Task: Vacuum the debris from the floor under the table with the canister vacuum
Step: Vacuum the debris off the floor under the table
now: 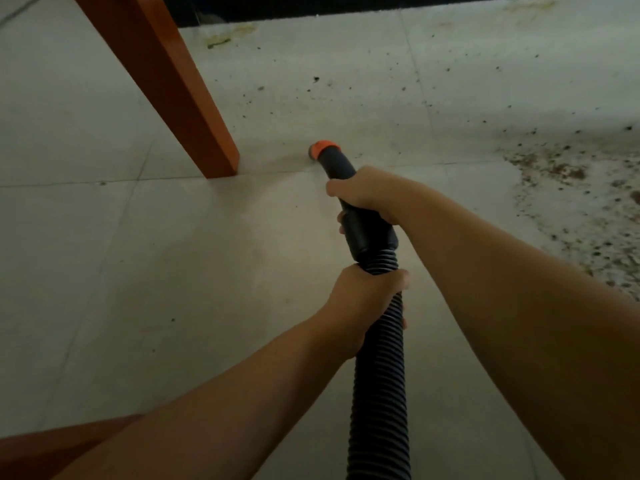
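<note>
A black ribbed vacuum hose (379,393) runs up from the bottom edge to a smooth dark nozzle tube with an orange collar (325,147) at its tip. The tip is down at the pale tiled floor, just right of the orange table leg (180,95). My right hand (363,195) grips the smooth tube behind the tip. My left hand (363,303) grips the ribbed hose just below the cuff. Dark debris (568,188) lies thick on the floor to the right, with scattered specks (316,79) beyond the tip. The canister is out of view.
A dark gap (311,5) runs along the top edge, above the floor. Another orange-brown wooden piece (45,448) shows at the bottom left corner, partly behind my left forearm. Yellowish stains (221,38) mark the floor near the far edge.
</note>
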Demonstrator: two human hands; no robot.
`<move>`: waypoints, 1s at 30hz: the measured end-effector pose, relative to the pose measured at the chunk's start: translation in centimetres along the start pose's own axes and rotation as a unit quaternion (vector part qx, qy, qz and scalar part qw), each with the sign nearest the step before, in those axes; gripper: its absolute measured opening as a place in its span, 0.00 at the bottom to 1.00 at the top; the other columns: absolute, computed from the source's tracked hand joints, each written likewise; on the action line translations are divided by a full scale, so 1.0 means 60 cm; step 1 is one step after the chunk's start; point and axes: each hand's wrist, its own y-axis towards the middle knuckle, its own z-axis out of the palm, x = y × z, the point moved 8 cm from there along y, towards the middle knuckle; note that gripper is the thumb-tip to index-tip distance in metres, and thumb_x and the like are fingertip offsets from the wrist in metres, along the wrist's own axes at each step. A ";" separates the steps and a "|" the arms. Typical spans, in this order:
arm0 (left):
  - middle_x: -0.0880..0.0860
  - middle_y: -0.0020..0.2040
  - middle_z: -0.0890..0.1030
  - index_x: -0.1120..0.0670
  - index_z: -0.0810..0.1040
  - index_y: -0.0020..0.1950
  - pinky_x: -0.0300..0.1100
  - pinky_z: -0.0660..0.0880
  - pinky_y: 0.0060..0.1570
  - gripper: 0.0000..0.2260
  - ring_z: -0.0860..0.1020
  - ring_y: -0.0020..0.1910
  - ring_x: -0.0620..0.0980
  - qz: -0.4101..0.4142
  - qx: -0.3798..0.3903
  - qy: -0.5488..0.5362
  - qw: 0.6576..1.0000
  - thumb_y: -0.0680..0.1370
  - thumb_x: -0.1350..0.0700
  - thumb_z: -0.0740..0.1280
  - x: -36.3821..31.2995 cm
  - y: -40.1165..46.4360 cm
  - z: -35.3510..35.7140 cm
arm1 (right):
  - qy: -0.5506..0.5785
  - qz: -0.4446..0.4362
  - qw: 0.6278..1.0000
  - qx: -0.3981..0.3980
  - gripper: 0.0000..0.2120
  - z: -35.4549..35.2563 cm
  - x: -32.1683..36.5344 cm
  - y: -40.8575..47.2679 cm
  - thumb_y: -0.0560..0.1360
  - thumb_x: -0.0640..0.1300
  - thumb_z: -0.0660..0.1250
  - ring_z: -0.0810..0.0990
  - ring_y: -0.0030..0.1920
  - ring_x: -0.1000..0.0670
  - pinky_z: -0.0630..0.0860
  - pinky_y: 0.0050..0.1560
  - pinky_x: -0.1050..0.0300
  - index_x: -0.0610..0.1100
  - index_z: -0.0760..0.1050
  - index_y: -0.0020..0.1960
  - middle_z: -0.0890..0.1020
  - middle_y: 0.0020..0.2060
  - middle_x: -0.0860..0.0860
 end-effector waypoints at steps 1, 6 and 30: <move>0.54 0.29 0.77 0.61 0.76 0.43 0.38 0.75 0.24 0.04 0.75 0.21 0.48 -0.003 0.020 0.013 1.000 0.74 0.60 0.68 0.003 -0.004 0.010 | 0.010 0.005 1.000 -0.013 0.13 -0.014 -0.015 -0.006 0.76 0.48 0.65 0.82 0.50 0.37 0.79 0.55 0.41 0.40 0.66 0.46 0.81 0.52 0.38; 0.55 0.34 0.77 0.60 0.75 0.45 0.41 0.79 0.30 0.05 0.77 0.27 0.50 -0.017 0.114 0.088 0.989 0.75 0.59 0.68 0.012 -0.021 0.129 | 0.058 0.047 0.991 -0.111 0.13 -0.141 -0.121 -0.051 0.77 0.48 0.64 0.81 0.52 0.37 0.79 0.55 0.42 0.39 0.65 0.43 0.80 0.53 0.38; 0.57 0.35 0.75 0.59 0.73 0.44 0.48 0.78 0.38 0.06 0.75 0.30 0.54 -0.051 0.189 0.238 0.951 0.75 0.59 0.69 -0.002 -0.062 0.417 | 0.142 0.135 0.968 -0.155 0.23 -0.405 -0.320 -0.188 0.80 0.52 0.58 0.77 0.57 0.37 0.75 0.61 0.43 0.37 0.64 0.68 0.75 0.58 0.39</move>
